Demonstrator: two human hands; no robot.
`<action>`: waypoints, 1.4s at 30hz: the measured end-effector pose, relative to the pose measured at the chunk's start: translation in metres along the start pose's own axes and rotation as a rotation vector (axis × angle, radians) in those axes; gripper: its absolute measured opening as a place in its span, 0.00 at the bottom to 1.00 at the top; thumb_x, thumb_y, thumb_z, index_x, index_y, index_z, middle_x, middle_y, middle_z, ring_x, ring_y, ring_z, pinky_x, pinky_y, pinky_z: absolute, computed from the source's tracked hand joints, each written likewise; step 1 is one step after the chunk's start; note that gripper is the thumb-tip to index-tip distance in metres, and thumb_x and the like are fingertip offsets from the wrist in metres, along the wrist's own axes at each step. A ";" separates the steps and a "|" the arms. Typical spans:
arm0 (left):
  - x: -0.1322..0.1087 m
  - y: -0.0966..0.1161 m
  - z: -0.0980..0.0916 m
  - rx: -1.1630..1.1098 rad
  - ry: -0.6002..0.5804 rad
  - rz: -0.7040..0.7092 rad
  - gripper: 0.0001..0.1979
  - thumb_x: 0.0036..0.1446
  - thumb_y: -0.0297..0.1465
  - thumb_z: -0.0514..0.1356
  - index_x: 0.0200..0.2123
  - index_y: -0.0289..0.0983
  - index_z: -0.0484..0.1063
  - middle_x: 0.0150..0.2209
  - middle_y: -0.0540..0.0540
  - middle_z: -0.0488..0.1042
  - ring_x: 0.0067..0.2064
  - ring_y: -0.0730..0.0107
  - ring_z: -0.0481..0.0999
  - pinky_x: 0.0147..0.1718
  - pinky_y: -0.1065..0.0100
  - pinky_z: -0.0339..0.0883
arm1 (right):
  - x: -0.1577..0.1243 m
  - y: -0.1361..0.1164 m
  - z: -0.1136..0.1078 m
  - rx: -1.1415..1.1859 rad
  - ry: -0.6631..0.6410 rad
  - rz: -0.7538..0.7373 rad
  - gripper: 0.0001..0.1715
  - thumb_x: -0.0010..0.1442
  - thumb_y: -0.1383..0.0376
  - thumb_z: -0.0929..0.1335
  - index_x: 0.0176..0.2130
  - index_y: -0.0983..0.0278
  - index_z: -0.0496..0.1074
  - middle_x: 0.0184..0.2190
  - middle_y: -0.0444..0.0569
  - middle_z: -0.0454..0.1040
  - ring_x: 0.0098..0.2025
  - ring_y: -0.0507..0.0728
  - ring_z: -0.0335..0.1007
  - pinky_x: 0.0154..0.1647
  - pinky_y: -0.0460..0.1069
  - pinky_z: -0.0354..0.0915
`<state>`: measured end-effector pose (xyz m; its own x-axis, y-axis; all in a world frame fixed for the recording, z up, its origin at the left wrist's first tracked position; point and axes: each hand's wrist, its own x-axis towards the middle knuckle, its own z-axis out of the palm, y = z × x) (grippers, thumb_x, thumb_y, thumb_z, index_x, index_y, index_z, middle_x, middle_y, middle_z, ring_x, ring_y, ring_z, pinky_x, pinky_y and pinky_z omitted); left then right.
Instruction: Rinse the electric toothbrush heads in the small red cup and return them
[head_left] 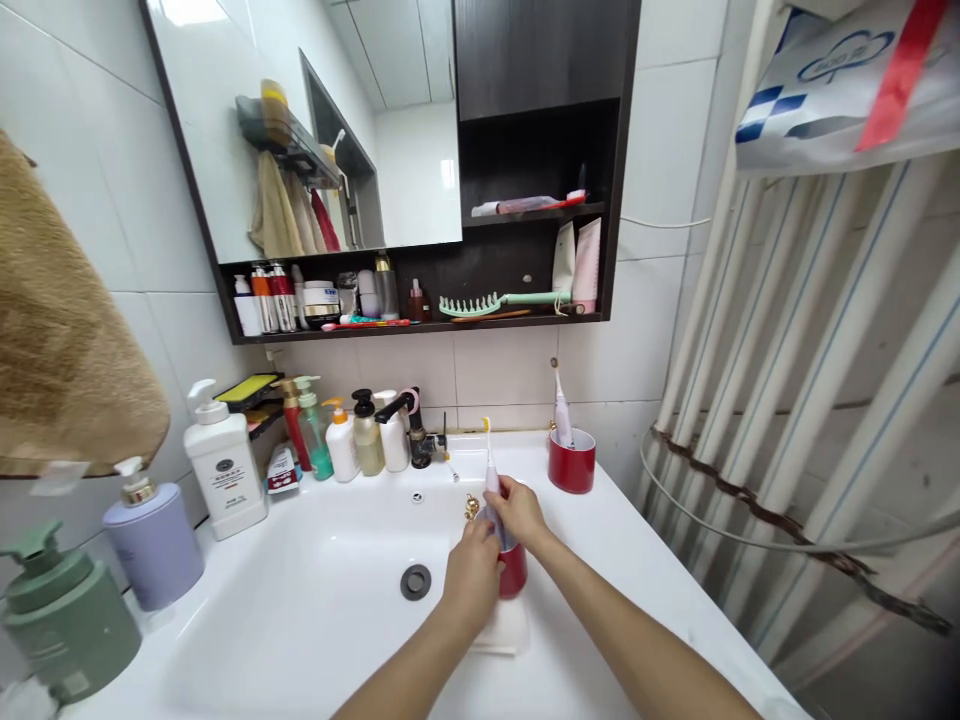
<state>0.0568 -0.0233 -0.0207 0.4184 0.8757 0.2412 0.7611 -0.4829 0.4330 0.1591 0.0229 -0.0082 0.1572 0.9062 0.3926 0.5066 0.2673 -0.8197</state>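
Note:
My right hand pinches the pale lilac handle of an electric toothbrush, whose yellow-tipped brush head points up. The lower end of that toothbrush sits inside a red cup at the sink's right rim. Around the cup's left side curls my left hand, its fingers closed by the cup's rim; part of the cup is hidden behind it. Beneath the cup lies a folded white cloth. Farther back on the rim stands a second red cup with another electric toothbrush leaning in it.
The white basin with its drain lies to the left of my hands. A black faucet rises behind it. Several pump bottles line the back and left. Above hangs a mirror cabinet; white pipes run along the right.

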 end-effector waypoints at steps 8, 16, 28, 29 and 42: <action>-0.013 0.005 0.005 -0.212 0.057 -0.071 0.11 0.38 0.21 0.47 0.27 0.35 0.65 0.41 0.44 0.61 0.45 0.62 0.56 0.41 0.62 0.52 | 0.009 -0.045 -0.033 0.095 0.152 -0.061 0.17 0.43 0.60 0.60 0.33 0.66 0.64 0.26 0.47 0.69 0.29 0.54 0.62 0.30 0.46 0.57; -0.024 -0.001 -0.022 -0.635 0.212 -0.163 0.14 0.49 0.33 0.39 0.34 0.34 0.58 0.37 0.42 0.63 0.40 0.70 0.62 0.40 0.65 0.54 | -0.021 -0.061 -0.049 0.610 -0.113 0.123 0.16 0.41 0.57 0.63 0.29 0.66 0.65 0.19 0.43 0.64 0.24 0.51 0.59 0.25 0.46 0.58; -0.037 0.007 -0.006 -1.407 -0.207 -0.304 0.22 0.40 0.49 0.44 0.24 0.35 0.57 0.17 0.52 0.62 0.13 0.80 0.59 0.13 0.74 0.50 | -0.045 -0.043 -0.024 0.916 -0.169 0.364 0.15 0.44 0.56 0.61 0.27 0.65 0.64 0.19 0.44 0.66 0.23 0.50 0.63 0.27 0.46 0.58; -0.037 0.007 -0.005 -1.401 -0.240 -0.308 0.22 0.40 0.49 0.43 0.24 0.35 0.56 0.16 0.52 0.62 0.13 0.80 0.59 0.13 0.74 0.50 | -0.045 -0.042 -0.024 0.930 -0.161 0.372 0.15 0.43 0.56 0.61 0.27 0.65 0.64 0.19 0.44 0.66 0.23 0.50 0.63 0.27 0.46 0.58; -0.039 0.013 -0.006 -1.337 -0.228 -0.269 0.21 0.42 0.49 0.41 0.25 0.36 0.55 0.14 0.55 0.59 0.11 0.82 0.56 0.11 0.76 0.48 | -0.048 -0.048 -0.018 1.011 -0.036 0.395 0.11 0.43 0.57 0.62 0.22 0.64 0.61 0.15 0.41 0.63 0.19 0.49 0.60 0.23 0.46 0.58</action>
<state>0.0469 -0.0639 -0.0190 0.5053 0.8599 -0.0720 -0.1640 0.1777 0.9703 0.1427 -0.0398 0.0198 0.1227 0.9921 0.0268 -0.5100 0.0862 -0.8559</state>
